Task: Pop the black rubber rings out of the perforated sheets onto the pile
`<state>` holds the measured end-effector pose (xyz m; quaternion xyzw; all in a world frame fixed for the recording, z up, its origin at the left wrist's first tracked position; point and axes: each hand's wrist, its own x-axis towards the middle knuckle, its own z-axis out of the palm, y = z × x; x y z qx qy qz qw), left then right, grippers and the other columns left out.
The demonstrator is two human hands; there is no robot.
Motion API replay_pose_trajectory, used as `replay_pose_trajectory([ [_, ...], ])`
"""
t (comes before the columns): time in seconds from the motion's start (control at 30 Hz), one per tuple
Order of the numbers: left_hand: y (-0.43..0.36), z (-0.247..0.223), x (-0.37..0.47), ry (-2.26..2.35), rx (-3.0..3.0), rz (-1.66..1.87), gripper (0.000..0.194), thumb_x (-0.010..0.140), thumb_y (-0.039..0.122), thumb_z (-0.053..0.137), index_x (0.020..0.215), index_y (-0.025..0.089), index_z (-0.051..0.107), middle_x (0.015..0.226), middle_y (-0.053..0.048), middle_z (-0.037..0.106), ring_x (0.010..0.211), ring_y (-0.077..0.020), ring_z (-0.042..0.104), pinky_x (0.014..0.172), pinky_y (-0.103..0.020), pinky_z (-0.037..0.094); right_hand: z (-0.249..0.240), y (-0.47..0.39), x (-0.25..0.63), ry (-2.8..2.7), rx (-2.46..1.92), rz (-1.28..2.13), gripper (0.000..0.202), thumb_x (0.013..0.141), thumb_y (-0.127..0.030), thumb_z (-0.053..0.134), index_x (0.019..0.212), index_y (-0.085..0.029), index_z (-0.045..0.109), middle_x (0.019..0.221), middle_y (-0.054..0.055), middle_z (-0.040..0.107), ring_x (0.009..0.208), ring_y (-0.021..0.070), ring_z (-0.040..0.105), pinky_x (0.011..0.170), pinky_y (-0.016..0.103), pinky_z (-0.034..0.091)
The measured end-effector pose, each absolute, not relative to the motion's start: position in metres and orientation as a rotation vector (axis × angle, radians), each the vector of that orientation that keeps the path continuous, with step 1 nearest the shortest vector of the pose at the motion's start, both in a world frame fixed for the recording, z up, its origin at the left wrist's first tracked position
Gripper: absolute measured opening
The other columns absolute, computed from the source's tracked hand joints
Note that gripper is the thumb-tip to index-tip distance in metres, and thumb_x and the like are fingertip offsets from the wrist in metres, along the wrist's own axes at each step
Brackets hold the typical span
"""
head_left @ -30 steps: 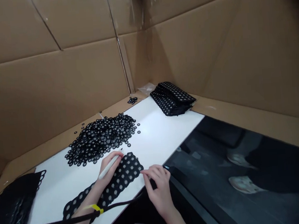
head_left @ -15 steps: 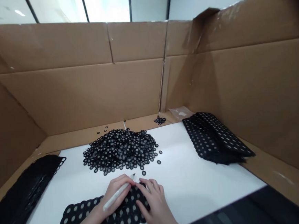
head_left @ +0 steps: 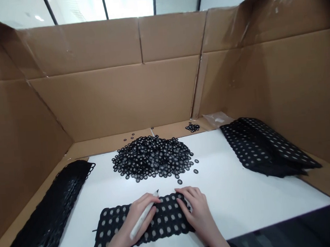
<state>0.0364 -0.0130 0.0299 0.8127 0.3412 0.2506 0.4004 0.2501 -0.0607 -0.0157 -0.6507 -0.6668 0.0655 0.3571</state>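
Observation:
A black strip with rows of grey dots [head_left: 168, 218] lies flat in front of me on the white surface. My left hand [head_left: 140, 216] rests over its middle, closed round a white pen-like tool [head_left: 142, 221] whose dark pointed tip sticks out past the fingers near the strip's far edge. At the strip's right end, my right hand [head_left: 197, 210] holds the edge, its fingers curled over the far corner. Part of the strip is hidden under both hands.
Beyond the strip is a heap of small black rings with grey centres [head_left: 153, 158]. A long black bundle [head_left: 46, 216] lies on the left, and stacked dotted black sheets [head_left: 265, 146] on the right. A small ring cluster [head_left: 193, 127] sits by the cardboard wall [head_left: 117, 100].
My two hands, close together at the fingertips before, are now apart. The right hand has slid to the strip's right end. The view has turned left.

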Motion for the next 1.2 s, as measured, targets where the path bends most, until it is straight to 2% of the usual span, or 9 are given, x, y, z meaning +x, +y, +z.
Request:
replay_pose_trajectory([
  [0.63,-0.017,0.033,0.035,0.847,2.168,0.56,0.022,0.087,0.021,0.041,0.101,0.024,0.058,0.103,-0.004,0.059,0.093,-0.0148,0.058,0.085,-0.022,0.042,-0.021,-0.059,0.253,-1.786,-1.637,0.258,0.019,0.084,-0.025,0.05,0.1,-0.027,0.059,0.089,0.005,0.061,0.086,0.0212,0.055,0.073,0.036,0.044],
  [1.2,-0.014,0.036,0.03,0.832,2.075,0.564,0.024,0.09,0.026,0.038,0.101,0.024,0.059,0.103,-0.003,0.059,0.095,-0.0149,0.056,0.086,-0.022,0.041,-0.02,-0.06,0.256,-1.683,-1.596,0.366,0.02,0.088,-0.026,0.043,0.096,-0.024,0.062,0.091,0.006,0.065,0.089,0.0219,0.057,0.077,0.037,0.044],
])
